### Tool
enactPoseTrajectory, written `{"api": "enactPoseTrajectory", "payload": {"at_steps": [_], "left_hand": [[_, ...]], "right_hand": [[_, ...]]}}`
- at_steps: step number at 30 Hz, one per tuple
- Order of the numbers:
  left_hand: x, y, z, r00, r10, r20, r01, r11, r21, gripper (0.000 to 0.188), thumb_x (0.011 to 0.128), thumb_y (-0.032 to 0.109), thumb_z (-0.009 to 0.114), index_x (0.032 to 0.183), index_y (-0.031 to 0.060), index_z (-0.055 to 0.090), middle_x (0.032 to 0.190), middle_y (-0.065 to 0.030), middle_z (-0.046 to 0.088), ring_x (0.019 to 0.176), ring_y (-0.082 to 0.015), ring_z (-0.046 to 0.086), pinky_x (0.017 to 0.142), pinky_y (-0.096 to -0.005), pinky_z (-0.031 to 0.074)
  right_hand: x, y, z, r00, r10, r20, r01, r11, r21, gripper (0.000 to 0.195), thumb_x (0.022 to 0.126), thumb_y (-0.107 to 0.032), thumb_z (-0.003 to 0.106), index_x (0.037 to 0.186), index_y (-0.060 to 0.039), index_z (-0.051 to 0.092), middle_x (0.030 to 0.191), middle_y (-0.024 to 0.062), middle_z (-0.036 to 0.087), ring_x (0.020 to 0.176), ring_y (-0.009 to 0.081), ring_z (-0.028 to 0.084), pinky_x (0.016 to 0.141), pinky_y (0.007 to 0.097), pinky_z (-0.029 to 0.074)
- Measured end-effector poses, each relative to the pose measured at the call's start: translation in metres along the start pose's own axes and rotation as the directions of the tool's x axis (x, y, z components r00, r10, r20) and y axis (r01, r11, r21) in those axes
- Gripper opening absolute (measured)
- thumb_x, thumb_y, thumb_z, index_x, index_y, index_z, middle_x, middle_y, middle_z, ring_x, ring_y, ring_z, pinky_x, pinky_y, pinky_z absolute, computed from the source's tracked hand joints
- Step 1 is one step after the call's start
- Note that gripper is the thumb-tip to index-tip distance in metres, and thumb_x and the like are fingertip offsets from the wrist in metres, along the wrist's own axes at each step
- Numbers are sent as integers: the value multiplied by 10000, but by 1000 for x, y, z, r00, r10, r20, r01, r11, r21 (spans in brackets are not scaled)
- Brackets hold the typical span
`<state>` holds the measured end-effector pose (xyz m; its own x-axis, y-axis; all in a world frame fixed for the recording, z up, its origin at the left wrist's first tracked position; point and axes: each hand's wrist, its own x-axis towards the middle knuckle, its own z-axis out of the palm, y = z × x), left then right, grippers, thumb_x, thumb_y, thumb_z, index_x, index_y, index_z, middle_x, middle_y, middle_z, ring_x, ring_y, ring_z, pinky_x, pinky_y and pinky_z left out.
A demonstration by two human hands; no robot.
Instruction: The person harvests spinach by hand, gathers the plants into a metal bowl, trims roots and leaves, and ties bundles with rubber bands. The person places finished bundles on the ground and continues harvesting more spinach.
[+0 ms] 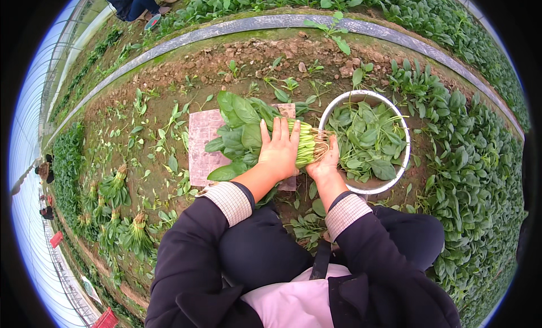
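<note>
A thick bunch of spinach lies sideways before me, leaves to the left and pinkish roots to the right. My left hand presses on its stems from above, fingers extended. At the root end, my right hand cups the roots from the lower right. Under the leaves is a flat reddish board, partly hidden by the bunch. Just right of my right hand stands a round metal basin holding loose spinach leaves.
Tied spinach bunches rest on the soil at the left. Growing spinach fills the right side. A dark edging strip curves across the far side. Another person crouches at the upper left. Red crates appear lower left.
</note>
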<state>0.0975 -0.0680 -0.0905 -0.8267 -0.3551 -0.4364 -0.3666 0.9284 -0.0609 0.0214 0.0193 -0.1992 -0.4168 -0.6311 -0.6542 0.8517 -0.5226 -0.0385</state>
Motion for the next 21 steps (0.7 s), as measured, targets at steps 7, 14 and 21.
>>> {"api": "enactPoseTrajectory", "payload": {"at_steps": [7, 14, 21], "left_hand": [[6, -3, 8, 997, 45, -57, -38, 993, 109, 1012, 654, 370, 708, 1417, 30, 136, 1422, -234, 220, 1347, -363, 157, 1056, -593, 3], [5, -5, 16, 987, 87, -136, -68, 989, 134, 847, 743, 291, 593, 1409, 4, 157, 1406, -280, 220, 1327, -416, 168, 1063, -573, 18], [2, -8, 20, 980, 95, -175, -72, 988, 133, 797, 763, 275, 553, 1407, 0, 173, 1403, -289, 216, 1319, -437, 167, 1073, -538, 43]], "right_hand": [[6, -15, -7, 979, -182, -95, 143, 935, -326, 393, 907, -405, 445, 1020, -46, 559, 1036, 86, 597, 974, 243, 560, 855, 407, 450], [-9, -34, 19, 693, -445, 568, 401, -418, -816, 172, 710, -246, 706, 731, -100, 618, 1019, 52, 598, 979, 257, 490, 898, 357, 342], [-32, -41, 61, 933, -305, 193, -116, -760, -640, 365, 769, -409, 518, 970, -149, 677, 1151, 92, 563, 1083, 295, 486, 948, 487, 320]]}}
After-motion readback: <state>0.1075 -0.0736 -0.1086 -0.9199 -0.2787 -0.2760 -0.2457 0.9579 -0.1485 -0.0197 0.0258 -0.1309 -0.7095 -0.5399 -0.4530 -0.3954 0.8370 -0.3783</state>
